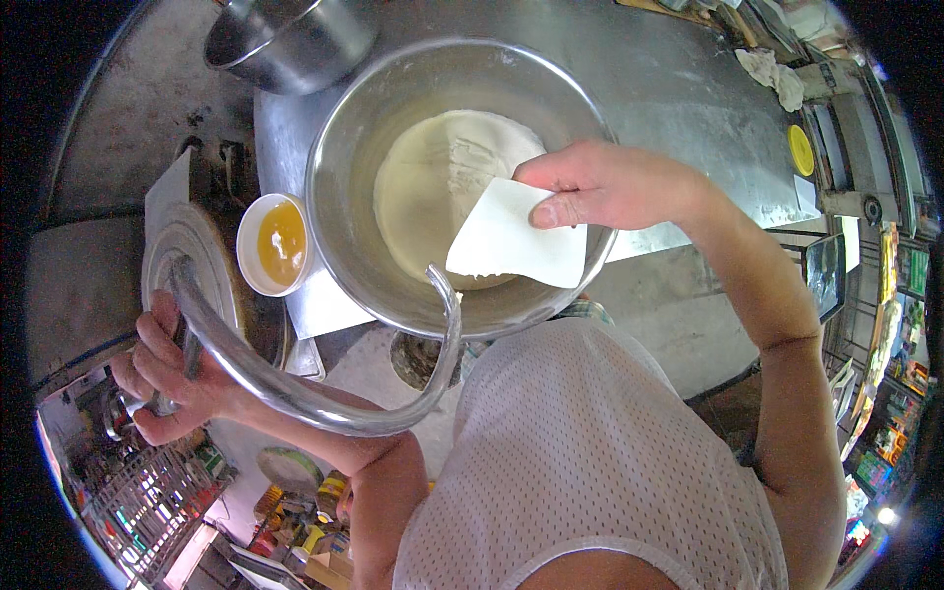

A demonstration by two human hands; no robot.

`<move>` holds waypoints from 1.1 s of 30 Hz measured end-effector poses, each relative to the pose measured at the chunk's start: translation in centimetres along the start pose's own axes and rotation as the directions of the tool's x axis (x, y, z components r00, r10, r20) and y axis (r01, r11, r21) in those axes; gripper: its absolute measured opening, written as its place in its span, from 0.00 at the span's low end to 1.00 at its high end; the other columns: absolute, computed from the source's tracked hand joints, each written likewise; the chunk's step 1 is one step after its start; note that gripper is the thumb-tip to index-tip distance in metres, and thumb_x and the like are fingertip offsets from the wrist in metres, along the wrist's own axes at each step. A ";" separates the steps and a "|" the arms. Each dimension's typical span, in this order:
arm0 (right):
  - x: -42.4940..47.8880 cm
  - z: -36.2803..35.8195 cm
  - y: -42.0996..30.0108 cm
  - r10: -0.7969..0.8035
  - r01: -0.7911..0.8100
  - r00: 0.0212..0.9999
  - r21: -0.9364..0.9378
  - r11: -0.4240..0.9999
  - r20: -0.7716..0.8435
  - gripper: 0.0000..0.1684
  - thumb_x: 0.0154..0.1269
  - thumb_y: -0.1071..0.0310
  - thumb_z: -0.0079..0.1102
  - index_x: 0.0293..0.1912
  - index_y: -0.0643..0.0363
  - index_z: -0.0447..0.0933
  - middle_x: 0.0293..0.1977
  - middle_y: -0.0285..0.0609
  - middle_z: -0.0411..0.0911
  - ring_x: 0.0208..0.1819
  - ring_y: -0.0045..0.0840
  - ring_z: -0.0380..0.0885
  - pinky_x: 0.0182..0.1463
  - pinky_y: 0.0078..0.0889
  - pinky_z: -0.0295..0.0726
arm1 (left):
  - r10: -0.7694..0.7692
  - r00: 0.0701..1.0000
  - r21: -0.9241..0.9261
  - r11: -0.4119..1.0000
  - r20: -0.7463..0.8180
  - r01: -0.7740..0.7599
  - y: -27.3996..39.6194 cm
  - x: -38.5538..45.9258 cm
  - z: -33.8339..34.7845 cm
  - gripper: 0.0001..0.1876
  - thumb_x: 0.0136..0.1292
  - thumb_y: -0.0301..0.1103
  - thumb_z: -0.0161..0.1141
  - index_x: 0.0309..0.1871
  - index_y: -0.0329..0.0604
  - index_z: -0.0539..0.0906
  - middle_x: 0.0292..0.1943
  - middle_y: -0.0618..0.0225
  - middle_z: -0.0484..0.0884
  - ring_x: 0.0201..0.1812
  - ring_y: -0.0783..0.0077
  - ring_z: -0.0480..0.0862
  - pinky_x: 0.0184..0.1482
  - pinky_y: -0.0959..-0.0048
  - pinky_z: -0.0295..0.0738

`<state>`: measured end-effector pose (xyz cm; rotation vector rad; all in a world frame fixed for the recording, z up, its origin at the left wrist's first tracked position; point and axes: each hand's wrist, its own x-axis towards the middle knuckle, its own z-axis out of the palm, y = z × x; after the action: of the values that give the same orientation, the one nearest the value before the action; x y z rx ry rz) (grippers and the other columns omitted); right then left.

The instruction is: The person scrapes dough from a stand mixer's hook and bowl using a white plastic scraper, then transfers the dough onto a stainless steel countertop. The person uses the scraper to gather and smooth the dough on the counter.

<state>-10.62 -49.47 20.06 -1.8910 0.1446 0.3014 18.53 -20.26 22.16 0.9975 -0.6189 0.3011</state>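
A large stainless steel mixing bowl holds pale flour or dough, part smooth and part rough. Over its right side, my right hand pinches a white plastic dough scraper between thumb and fingers. My left hand is at the lower left, its fingers around the upper end of a curved metal dough hook. The hook's tip curls up over the bowl's near rim, with a small bit of dough beside it. A white cup of yellow liquid, perhaps egg or oil, stands left of the bowl.
A steel pot stands at the upper left on the metal worktable. Along the table's right side lie a crumpled cloth and a yellow lid. A metal rack and goods on the floor show at the lower left.
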 end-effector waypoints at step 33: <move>-0.9 2.0 0.8 0.130 -0.002 0.946 0.397 0.918 -0.297 0.24 0.76 0.59 0.63 0.64 0.63 0.77 0.46 0.36 0.85 0.47 0.17 0.80 0.51 0.28 0.81 | -0.455 0.890 -0.530 0.749 0.027 0.399 -3.6 1.3 -5.8 0.11 0.62 0.44 0.64 0.33 0.55 0.73 0.18 0.76 0.69 0.31 0.72 0.74 0.53 0.60 0.68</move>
<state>-11.93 -47.94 18.94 -1.5218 0.4570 0.0038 23.40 -17.27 18.23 0.5587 -0.3264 -0.2248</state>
